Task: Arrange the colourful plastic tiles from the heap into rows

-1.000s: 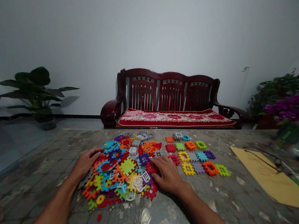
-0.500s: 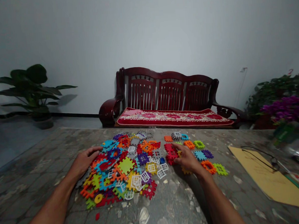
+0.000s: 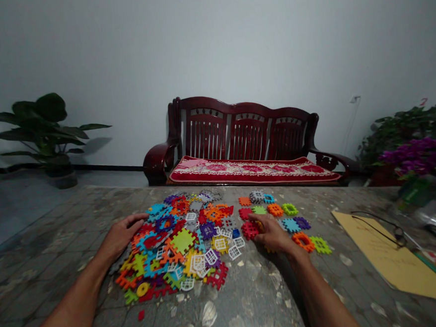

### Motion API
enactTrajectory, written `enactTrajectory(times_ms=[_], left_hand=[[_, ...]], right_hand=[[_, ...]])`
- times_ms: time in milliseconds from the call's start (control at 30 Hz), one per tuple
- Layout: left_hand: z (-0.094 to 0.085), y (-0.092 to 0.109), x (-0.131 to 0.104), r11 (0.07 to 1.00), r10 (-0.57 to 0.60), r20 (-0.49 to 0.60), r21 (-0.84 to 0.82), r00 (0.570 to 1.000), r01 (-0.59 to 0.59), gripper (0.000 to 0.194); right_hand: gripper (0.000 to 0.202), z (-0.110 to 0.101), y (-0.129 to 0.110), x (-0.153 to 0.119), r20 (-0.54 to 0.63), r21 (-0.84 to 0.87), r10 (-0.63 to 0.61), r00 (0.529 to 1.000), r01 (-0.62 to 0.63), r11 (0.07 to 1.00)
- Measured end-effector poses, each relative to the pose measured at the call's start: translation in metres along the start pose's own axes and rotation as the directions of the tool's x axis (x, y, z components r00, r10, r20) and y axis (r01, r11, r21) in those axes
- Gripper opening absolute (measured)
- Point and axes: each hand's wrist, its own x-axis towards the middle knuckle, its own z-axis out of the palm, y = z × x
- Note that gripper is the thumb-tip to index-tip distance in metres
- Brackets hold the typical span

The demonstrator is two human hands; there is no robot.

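A heap of colourful toothed plastic building tiles (image 3: 182, 240), with small white window frames (image 3: 198, 262) among them, lies on the table in front of me. At the heap's left edge rests my left hand (image 3: 124, 235), fingers stretched out and holding nothing. My right hand (image 3: 273, 233) is low over the sorted tiles, its index finger and thumb on either side of a red tile (image 3: 249, 230) that lies nearly flat. Just behind is another red tile (image 3: 244, 213), beside a light green tile (image 3: 259, 210). My right palm partly hides yellow tiles beneath it.
Right of my right hand sit orange (image 3: 303, 242), lime (image 3: 321, 245), blue (image 3: 291, 225) and purple tiles (image 3: 302, 223). A yellow envelope (image 3: 389, 256) with glasses (image 3: 398, 235) on it lies further right. Beyond the table stands a wooden bench (image 3: 245, 131).
My right hand has lowered the red tile from a tilt to nearly flat, uncovering the red and light green tiles behind. My left hand stays in place.
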Motion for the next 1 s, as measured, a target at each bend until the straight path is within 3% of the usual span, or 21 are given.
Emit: enactTrajectory(times_ms=[567, 733, 867, 1000], left_hand=[[0.001, -0.004, 0.001, 0.999, 0.03, 0.0, -0.018, 1.0, -0.03, 0.036], [0.003, -0.002, 0.001, 0.999, -0.002, -0.022, -0.033, 1.0, 0.001, 0.034], [0.004, 0.002, -0.002, 0.997, -0.036, -0.028, -0.071, 0.999, 0.034, 0.032], [0.003, 0.004, -0.003, 0.997, -0.042, -0.027, -0.072, 0.999, 0.04, 0.035]], right_hand=[[0.07, 0.002, -0.011, -0.005, 0.04, -0.179, -0.012, 0.999, 0.019, 0.984], [0.07, 0.0, -0.016, -0.005, 0.014, -0.158, -0.054, 0.998, 0.055, 0.986], [0.063, 0.005, -0.04, -0.004, -0.043, -0.074, -0.134, 0.99, 0.131, 0.989], [0.053, 0.022, -0.078, -0.011, 0.046, 0.039, -0.221, 0.974, 0.22, 0.975]])
